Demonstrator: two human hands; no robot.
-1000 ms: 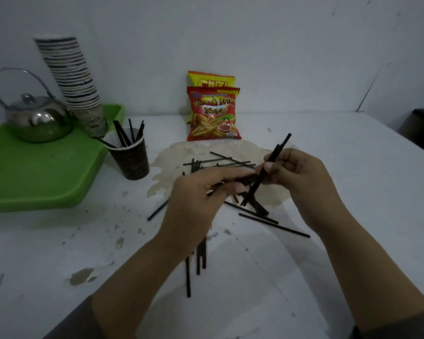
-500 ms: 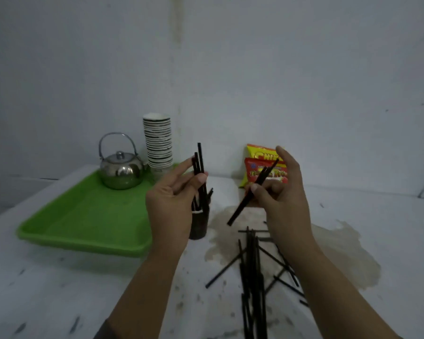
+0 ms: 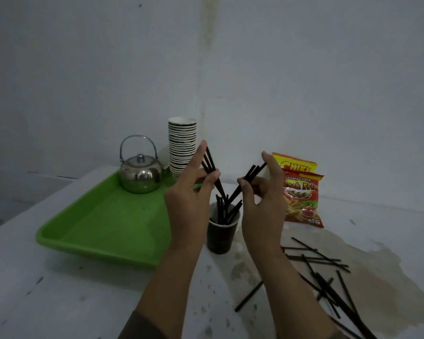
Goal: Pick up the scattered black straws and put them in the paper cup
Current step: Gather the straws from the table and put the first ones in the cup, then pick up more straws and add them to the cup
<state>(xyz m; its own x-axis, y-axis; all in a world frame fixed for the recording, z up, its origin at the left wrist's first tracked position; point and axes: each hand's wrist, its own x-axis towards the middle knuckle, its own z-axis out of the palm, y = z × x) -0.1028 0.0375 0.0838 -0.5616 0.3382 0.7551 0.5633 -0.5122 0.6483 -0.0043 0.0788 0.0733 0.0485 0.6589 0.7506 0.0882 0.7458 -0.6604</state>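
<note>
A dark paper cup (image 3: 220,238) stands on the white table beside the green tray, with several black straws sticking out of it. My left hand (image 3: 190,199) pinches a few black straws (image 3: 212,171) just above the cup's left side, their lower ends pointing into it. Over the cup's right side, my right hand (image 3: 262,199) grips another few black straws (image 3: 249,178), slanted down toward the cup's mouth. Several loose black straws (image 3: 321,272) lie scattered on a stained patch of the table at the right.
A green tray (image 3: 103,223) lies left of the cup and carries a steel kettle (image 3: 140,176) and a tall stack of paper cups (image 3: 181,143). Two snack bags (image 3: 301,192) lean against the wall behind the right hand.
The view has swung left, so the cup now sits in the middle. Both hands have come together over the cup, and the straws' lower ends now point into it.
</note>
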